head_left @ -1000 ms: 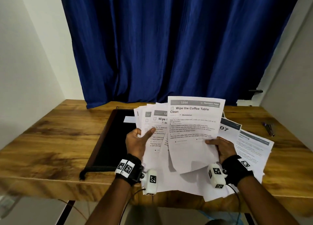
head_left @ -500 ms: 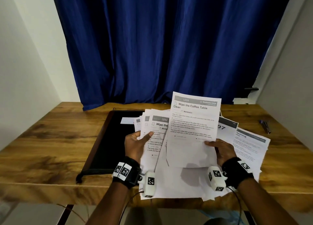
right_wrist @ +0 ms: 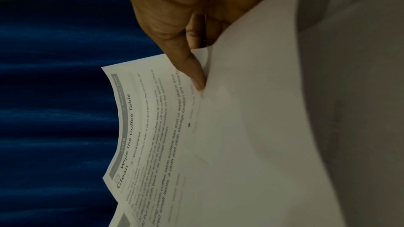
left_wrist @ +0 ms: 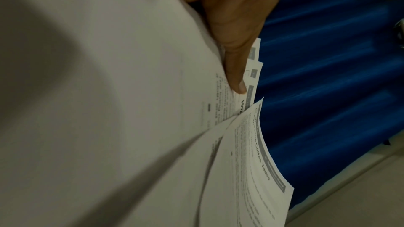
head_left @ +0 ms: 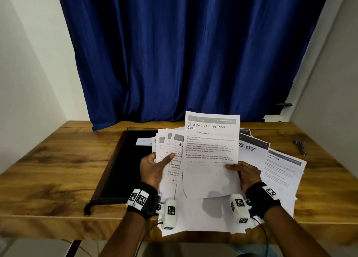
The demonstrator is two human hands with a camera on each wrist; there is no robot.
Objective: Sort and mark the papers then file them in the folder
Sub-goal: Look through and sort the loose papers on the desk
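Observation:
My left hand (head_left: 155,166) grips a fanned bundle of printed papers (head_left: 170,152), thumb pressed across the top sheet (left_wrist: 236,75). My right hand (head_left: 245,172) pinches one sheet headed "Wipe the Coffee Table Clean" (head_left: 211,140) by its right edge and holds it upright beside the bundle; the thumb (right_wrist: 196,75) lies on its printed face. More papers (head_left: 280,171) lie spread on the wooden table (head_left: 48,169) under and right of my hands. A black folder (head_left: 124,165) lies open on the table to the left, with a small white label (head_left: 143,141) on it.
Pens (head_left: 300,146) lie near the table's right edge. A blue curtain (head_left: 184,53) hangs behind the table, with white walls on both sides. Some of the spread papers overhang the table's front edge.
The single sheet in my right hand has shifted slightly left, closer to and partly overlapping the bundle in my left hand. Both hands keep their hold.

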